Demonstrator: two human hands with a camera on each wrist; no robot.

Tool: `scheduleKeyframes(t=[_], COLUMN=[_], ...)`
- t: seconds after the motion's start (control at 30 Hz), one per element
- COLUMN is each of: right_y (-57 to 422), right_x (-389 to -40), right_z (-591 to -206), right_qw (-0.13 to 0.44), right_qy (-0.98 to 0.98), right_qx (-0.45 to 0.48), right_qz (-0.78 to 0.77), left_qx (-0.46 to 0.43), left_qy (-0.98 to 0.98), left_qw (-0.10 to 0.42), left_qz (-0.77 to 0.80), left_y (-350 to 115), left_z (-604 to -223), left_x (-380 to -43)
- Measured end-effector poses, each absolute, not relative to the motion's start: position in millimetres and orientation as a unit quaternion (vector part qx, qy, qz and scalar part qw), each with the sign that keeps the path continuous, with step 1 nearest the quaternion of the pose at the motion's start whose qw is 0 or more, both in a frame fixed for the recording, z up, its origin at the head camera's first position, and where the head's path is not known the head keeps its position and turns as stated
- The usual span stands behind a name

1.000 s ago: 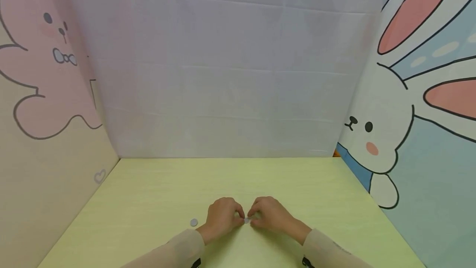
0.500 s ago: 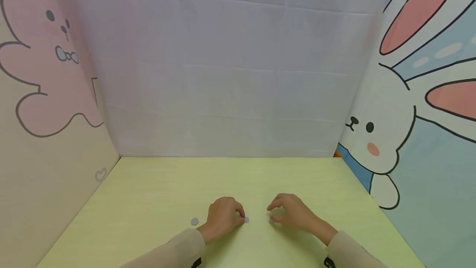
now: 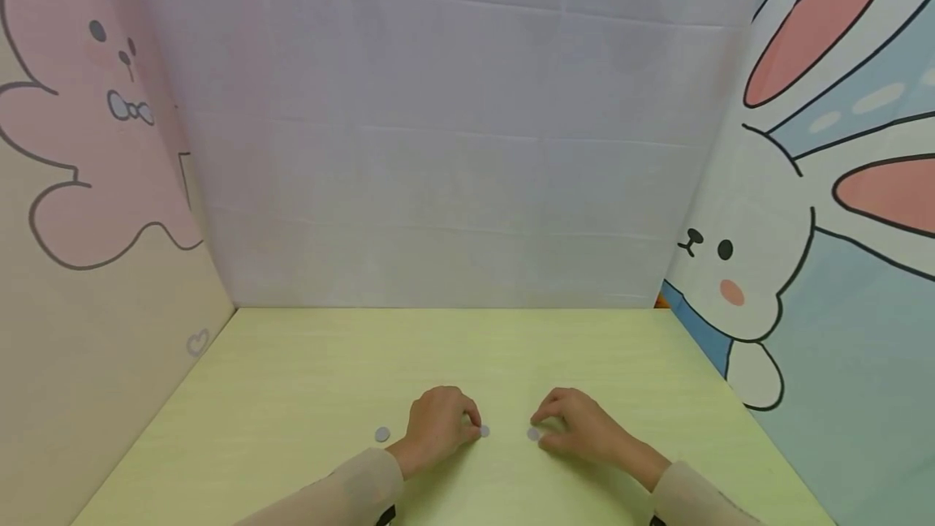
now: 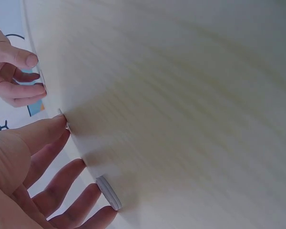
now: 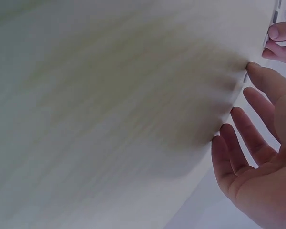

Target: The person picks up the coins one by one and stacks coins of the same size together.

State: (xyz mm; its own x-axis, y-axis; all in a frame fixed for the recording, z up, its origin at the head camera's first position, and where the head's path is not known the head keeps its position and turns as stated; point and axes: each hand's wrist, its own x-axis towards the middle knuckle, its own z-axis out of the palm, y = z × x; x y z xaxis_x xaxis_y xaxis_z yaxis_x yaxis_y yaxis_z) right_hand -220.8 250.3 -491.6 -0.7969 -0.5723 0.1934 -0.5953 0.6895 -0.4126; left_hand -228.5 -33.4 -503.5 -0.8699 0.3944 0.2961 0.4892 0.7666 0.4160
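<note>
My left hand [image 3: 440, 422] holds a small, coin-like grey disc [image 3: 484, 431] between thumb and index finger on the tabletop. Another grey disc [image 3: 533, 433] lies to the right, with my right hand's [image 3: 580, 427] thumb and index finger curled around its edge. A third grey disc [image 3: 382, 434] lies left of my left hand. In the left wrist view, a thicker-looking grey disc [image 4: 108, 192] with a layered edge shows by the tips of the outer fingers. The right wrist view shows only a thin edge of the disc between thumb and index finger.
The pale yellow-green table [image 3: 351, 364] runs back to a white cloth backdrop [image 3: 453, 144]. A panel with a pink cartoon animal [image 3: 109, 185] stands at the left. At the right stands a panel with a white cartoon rabbit [image 3: 745, 242].
My right hand has moved right, away from the left hand, and a grey disc now lies at its fingers. Since half a second ago its fingers have shifted slightly. My left hand stays in place.
</note>
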Motion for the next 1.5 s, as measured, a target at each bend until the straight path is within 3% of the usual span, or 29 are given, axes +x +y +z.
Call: scheduleKeyframes(t=[0.63, 1.5], right_y=[243.2, 239.2], right_x=[-219.2, -221.2], right_z=[-500.2, -499.8], right_qw=[0.06, 0.063], right_qy=[-0.923, -0.917], right_qx=[0.3, 0.314], right_qz=[0.233, 0.237], left_qx=[-0.244, -0.242], left_qy=[-0.931, -0.933], left_qw=[0.103, 0.092], left_qz=[-0.253, -0.252], left_y=[-35.4, -35.5], left_z=[-504.2, -502.1], left_x=[-226.9, -226.9])
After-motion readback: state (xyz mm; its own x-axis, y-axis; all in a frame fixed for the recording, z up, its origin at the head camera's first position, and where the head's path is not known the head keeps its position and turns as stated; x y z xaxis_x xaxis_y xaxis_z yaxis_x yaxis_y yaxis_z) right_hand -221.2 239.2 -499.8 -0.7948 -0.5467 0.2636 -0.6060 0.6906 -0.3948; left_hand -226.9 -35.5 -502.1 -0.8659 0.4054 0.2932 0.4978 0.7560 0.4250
